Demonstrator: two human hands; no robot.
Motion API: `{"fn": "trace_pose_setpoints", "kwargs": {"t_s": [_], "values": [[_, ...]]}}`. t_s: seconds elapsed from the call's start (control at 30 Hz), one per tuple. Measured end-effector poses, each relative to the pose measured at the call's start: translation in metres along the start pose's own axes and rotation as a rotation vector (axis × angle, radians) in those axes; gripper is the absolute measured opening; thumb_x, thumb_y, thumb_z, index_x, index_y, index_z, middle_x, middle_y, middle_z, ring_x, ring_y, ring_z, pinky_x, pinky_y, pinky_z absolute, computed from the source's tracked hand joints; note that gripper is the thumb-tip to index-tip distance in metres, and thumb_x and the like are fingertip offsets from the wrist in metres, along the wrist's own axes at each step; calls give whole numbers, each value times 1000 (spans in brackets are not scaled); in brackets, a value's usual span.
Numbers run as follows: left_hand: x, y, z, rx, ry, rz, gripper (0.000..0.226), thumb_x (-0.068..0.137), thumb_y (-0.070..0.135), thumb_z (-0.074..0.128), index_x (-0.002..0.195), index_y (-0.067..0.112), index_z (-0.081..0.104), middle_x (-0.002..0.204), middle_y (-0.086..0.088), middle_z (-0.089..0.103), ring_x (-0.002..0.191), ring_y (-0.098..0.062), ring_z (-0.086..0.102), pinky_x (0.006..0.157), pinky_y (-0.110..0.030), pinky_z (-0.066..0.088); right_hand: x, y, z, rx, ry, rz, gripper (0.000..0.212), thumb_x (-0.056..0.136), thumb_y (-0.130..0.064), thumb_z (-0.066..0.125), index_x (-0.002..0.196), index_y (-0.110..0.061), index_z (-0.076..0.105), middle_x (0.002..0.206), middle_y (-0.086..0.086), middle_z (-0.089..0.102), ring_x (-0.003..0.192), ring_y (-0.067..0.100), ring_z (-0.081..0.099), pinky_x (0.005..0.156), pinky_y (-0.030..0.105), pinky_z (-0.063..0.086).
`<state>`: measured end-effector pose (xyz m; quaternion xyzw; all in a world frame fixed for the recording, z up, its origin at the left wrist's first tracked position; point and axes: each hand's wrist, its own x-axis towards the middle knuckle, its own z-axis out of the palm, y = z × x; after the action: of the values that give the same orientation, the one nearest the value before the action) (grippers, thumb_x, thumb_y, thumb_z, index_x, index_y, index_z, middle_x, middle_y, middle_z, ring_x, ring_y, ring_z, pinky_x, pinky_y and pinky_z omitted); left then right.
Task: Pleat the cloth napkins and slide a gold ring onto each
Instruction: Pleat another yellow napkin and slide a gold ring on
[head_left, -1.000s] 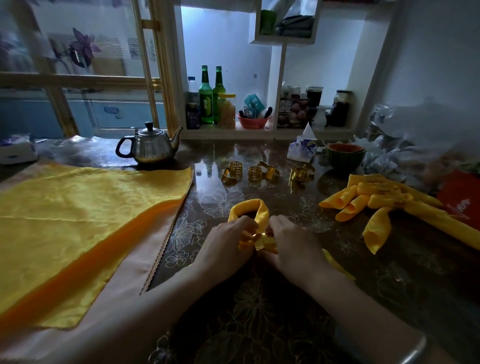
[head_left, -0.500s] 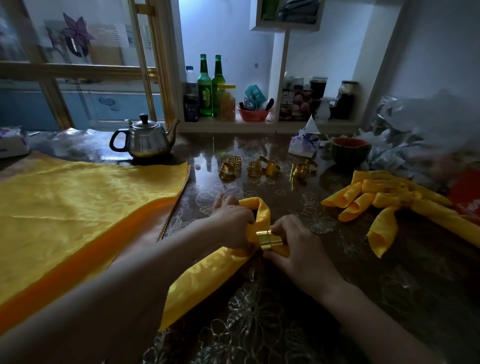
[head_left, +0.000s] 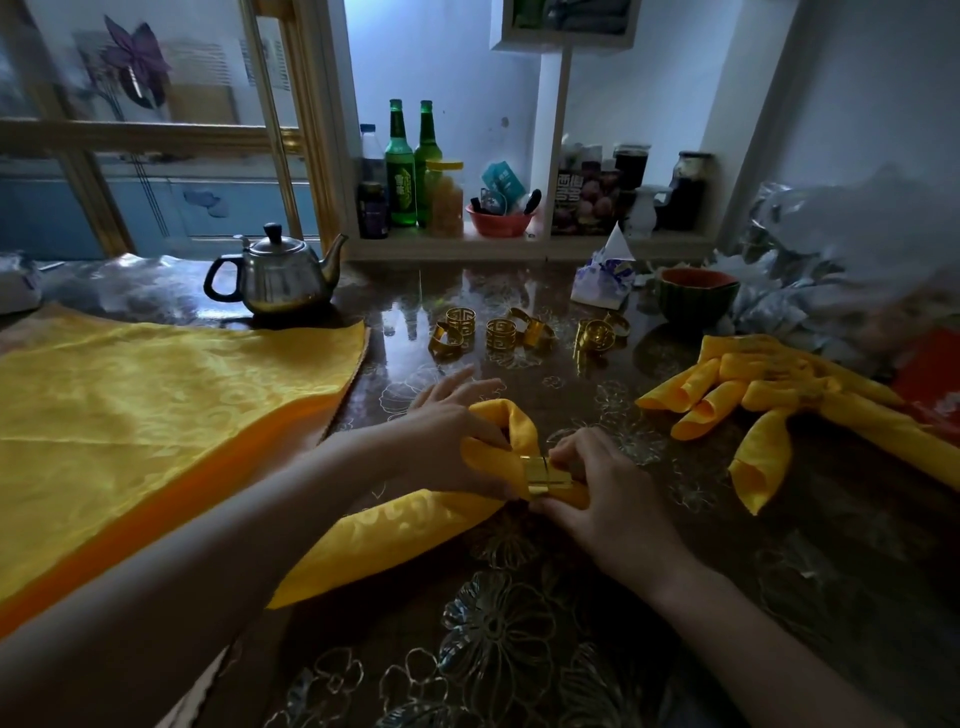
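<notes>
One: Several napkins look finished to us from the head view. They are the heap of rolled yellow napkins (head_left: 769, 395) on the right of the glossy dark flower-patterned table (head_left: 493, 649). We cannot count them, nor make out their rings in this dim light.

Two: And we are midway through another. Our left hand (head_left: 452, 441) grips the looped end of the yellow damask napkin (head_left: 405, 530), thumb curled over the fold and the outer fingers stretched towards the table. Our right hand (head_left: 608, 499) pinches the shiny gold band ring (head_left: 548, 475), which sits round the napkin just below the loop, near the table's middle.

One: We judge that ring nearly seated. What is left?

Two: Plenty. The stack of flat yellow cloths (head_left: 156, 405) lies unpleated on the left. The loose gold rings (head_left: 501, 332) sit in a cluster beyond our hands, near the steel teapot (head_left: 280, 275).

One: Materials, then. The cloth is a satiny weave with a woven scroll figure. It shines and drapes softly, so we expect pleats to slip unless held tight.

Two: The rings are hard, polished metal, some with an open fretwork face, some lying on their sides. The table's top mirrors them and looks slick under the napkin's tail, which trails towards our left forearm.
</notes>
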<state>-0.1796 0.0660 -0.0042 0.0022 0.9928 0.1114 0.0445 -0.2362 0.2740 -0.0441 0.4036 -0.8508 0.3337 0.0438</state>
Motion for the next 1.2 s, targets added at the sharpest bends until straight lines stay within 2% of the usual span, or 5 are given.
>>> {"fn": "trace_pose_setpoints", "kwargs": {"t_s": [0.27, 0.6, 0.8, 1.0, 1.2], "values": [[26, -7, 0, -125, -152, -208, 141, 44, 74, 77, 153, 32, 0, 162, -1, 13, 146, -28, 19, 116, -49, 26, 3, 3, 1, 10, -4, -18, 43, 74, -33, 81, 104, -28, 50, 106, -15, 50, 92, 1, 54, 73, 13, 45], [31, 11, 5, 224, -29, -10, 63, 75, 60, 69, 128, 34, 49, 130, 8, 46, 123, -16, 35, 103, -37, 36, -1, 5, 10, 60, 86, 58, 45, 75, -36, 80, 105, -25, 49, 107, -11, 51, 92, 5, 55, 77, 23, 50], [18, 27, 25, 43, 175, -30, 50, 82, 42, 68, 124, 22, 49, 111, 1, 61, 94, -17, 57, 78, -32, 51, 0, 8, 15, 96, 145, 127, 50, 74, -41, 79, 113, -20, 56, 110, -7, 53, 94, 5, 54, 77, 18, 48], [9, 22, 23, -141, 111, -54, 51, 79, 35, 71, 128, 30, 55, 112, 8, 64, 98, -16, 60, 84, -37, 53, -5, 9, 14, 135, 152, 135, 48, 73, -35, 81, 114, -25, 57, 104, -10, 63, 93, 5, 60, 79, 29, 54], [1, 10, 13, -391, -59, -5, 34, 84, 19, 72, 116, 29, 66, 77, 24, 59, 68, 8, 55, 64, -12, 40, -9, 7, 14, 220, 119, 88, 55, 72, -24, 83, 117, -30, 53, 105, -20, 56, 97, -1, 57, 83, 22, 53]]}}
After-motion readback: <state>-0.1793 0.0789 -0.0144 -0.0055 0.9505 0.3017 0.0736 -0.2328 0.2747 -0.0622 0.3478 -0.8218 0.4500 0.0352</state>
